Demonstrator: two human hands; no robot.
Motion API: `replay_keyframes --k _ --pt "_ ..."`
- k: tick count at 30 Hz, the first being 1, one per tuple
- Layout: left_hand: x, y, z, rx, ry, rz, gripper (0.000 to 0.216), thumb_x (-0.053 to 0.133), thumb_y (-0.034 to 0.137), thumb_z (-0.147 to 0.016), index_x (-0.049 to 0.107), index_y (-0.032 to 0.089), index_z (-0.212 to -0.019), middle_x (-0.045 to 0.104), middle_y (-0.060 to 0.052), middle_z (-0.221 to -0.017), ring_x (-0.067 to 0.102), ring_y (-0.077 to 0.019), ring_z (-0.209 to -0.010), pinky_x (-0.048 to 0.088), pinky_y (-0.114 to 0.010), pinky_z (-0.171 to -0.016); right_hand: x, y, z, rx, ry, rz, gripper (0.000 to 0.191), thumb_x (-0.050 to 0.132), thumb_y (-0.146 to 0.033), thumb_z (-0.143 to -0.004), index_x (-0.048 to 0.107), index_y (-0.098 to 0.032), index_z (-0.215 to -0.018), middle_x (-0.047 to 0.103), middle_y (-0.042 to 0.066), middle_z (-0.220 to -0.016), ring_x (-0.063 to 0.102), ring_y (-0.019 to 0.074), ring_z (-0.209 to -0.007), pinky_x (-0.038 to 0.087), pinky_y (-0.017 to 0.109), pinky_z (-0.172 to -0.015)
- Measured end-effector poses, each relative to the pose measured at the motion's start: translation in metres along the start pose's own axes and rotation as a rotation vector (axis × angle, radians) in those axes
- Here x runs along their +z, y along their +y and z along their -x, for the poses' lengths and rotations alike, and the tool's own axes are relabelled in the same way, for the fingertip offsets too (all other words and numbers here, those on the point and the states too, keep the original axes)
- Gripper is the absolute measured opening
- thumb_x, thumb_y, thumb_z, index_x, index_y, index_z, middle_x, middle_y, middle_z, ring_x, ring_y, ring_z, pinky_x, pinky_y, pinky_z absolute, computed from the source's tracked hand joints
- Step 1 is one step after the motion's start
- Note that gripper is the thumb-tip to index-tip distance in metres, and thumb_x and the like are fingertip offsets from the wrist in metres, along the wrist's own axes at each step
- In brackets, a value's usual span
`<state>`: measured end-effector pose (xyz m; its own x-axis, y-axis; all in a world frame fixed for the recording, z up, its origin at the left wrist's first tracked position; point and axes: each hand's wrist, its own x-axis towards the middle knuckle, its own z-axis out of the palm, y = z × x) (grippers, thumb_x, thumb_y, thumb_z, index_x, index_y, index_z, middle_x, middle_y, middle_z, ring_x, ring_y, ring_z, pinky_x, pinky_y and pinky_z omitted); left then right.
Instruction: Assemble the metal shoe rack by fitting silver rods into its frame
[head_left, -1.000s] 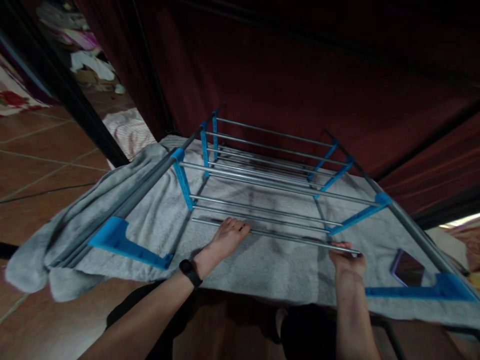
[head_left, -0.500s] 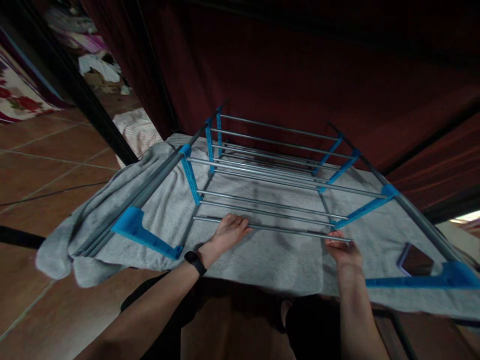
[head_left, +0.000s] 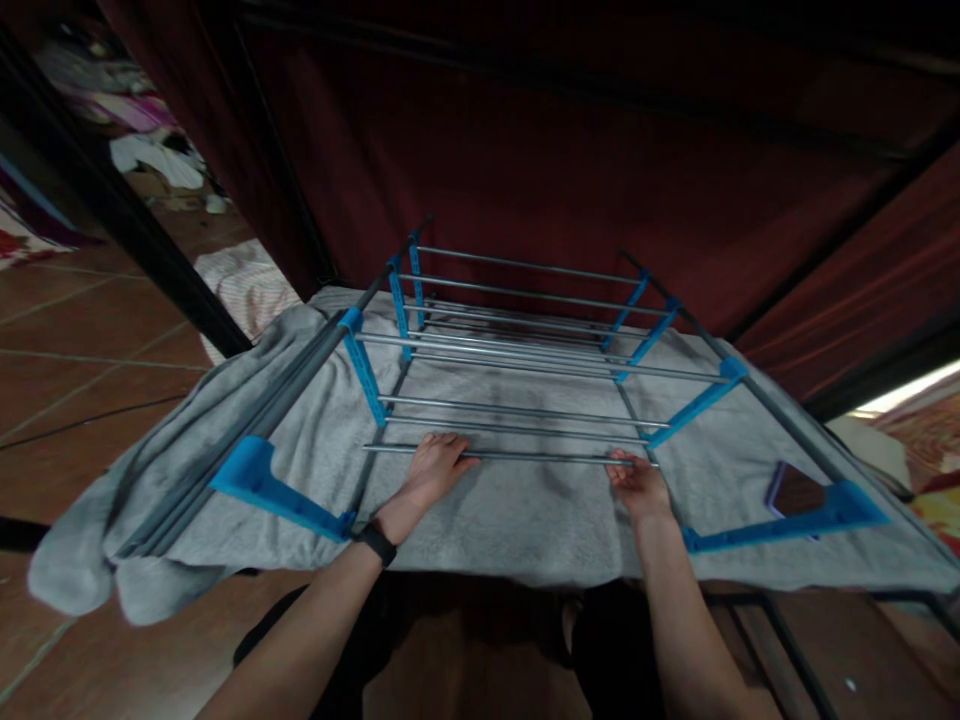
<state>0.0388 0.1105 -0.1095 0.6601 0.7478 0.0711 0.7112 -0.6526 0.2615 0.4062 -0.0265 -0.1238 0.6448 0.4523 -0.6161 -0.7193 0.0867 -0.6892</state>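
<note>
A loose metal rod (head_left: pixel 540 457) lies crosswise between my two hands, nearest to me. My left hand (head_left: pixel 437 468), with a black band on the wrist, is closed around it left of its middle. Close to the rod's right end, my right hand (head_left: pixel 636 480) grips it with the fingers. Beyond the rod stands a partly built rack of grey tubes with several cross rods (head_left: pixel 555 372) set in blue plastic brackets (head_left: pixel 365 370). The front left blue bracket (head_left: pixel 281 490) and front right blue bracket (head_left: pixel 787 520) have no rod between them.
The rack rests on a grey blanket (head_left: pixel 517 530). A phone (head_left: pixel 796 488) lies on it behind the front right bracket. Several spare grey tubes (head_left: pixel 195 485) lie at the left. A dark red curtain (head_left: pixel 525 150) hangs behind, and a black post (head_left: pixel 142 210) slants at the left.
The view has shifted, so the rack appears further left. My right hand has swung left with the rod's right end, and both hands still hold the rod.
</note>
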Motion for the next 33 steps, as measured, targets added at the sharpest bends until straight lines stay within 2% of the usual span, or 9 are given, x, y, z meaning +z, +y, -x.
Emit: replay_keyframes --k 7,14,21,26,30,33 --pt "-0.013 -0.015 -0.007 -0.007 -0.09 -0.025 0.033 0.047 0.029 -0.097 0.075 0.017 -0.11 0.078 -0.016 -0.114 0.071 -0.0334 -0.11 0.049 -0.048 -0.1 0.01 0.003 0.006 -0.048 -0.012 -0.047 0.026 0.053 -0.003 -0.093 0.06 -0.022 -0.076 0.071 -0.002 -0.064 0.067 0.0101 -0.055 0.059 0.02 -0.064" --pt "-0.012 -0.034 -0.011 -0.109 -0.145 -0.084 0.05 0.035 0.04 -0.099 0.073 0.018 -0.125 0.076 -0.015 -0.13 0.072 -0.0348 -0.118 0.051 -0.05 -0.107 0.01 0.005 -0.002 -0.056 -0.054 -0.06 0.021 0.055 -0.009 -0.095 0.063 -0.021 -0.079 0.074 0.002 -0.07 0.067 0.0122 -0.055 0.06 0.022 -0.061" --pt "-0.005 -0.033 -0.014 -0.136 -0.159 0.008 0.057 0.033 0.049 -0.1 0.073 0.022 -0.129 0.074 -0.012 -0.137 0.074 -0.0356 -0.116 0.057 -0.051 -0.104 0.01 0.003 -0.006 -0.088 -0.044 -0.082 0.02 0.055 -0.011 -0.096 0.063 -0.022 -0.082 0.072 0.0 -0.066 0.065 0.0125 -0.053 0.06 0.022 -0.058" --pt "-0.004 -0.032 -0.018 -0.123 -0.195 -0.005 0.061 0.03 0.053 -0.099 0.071 0.022 -0.132 0.072 -0.012 -0.14 0.073 -0.0359 -0.12 0.055 -0.049 -0.107 0.008 0.0 -0.009 -0.102 -0.031 -0.064 0.017 0.056 -0.015 -0.097 0.064 -0.022 -0.083 0.065 -0.002 -0.057 0.06 0.0118 -0.048 0.059 0.022 -0.057" --pt "-0.011 -0.026 -0.018 -0.184 -0.232 0.001 0.059 0.028 0.054 -0.099 0.066 0.022 -0.131 0.078 -0.013 -0.125 0.076 -0.0357 -0.108 0.058 -0.048 -0.095 0.009 -0.002 -0.011 -0.087 -0.033 -0.035 0.017 0.056 -0.016 -0.097 0.062 -0.022 -0.083 0.069 -0.001 -0.062 0.06 0.0112 -0.049 0.058 0.02 -0.057" --pt "-0.013 -0.025 -0.018 -0.225 -0.226 0.0 0.052 0.03 0.054 -0.098 0.065 0.023 -0.12 0.08 -0.013 -0.108 0.078 -0.0354 -0.094 0.058 -0.047 -0.083 0.011 -0.004 -0.011 -0.073 -0.039 -0.011 0.018 0.053 -0.013 -0.096 0.062 -0.021 -0.083 0.073 0.001 -0.068 0.063 0.0114 -0.051 0.058 0.021 -0.058"
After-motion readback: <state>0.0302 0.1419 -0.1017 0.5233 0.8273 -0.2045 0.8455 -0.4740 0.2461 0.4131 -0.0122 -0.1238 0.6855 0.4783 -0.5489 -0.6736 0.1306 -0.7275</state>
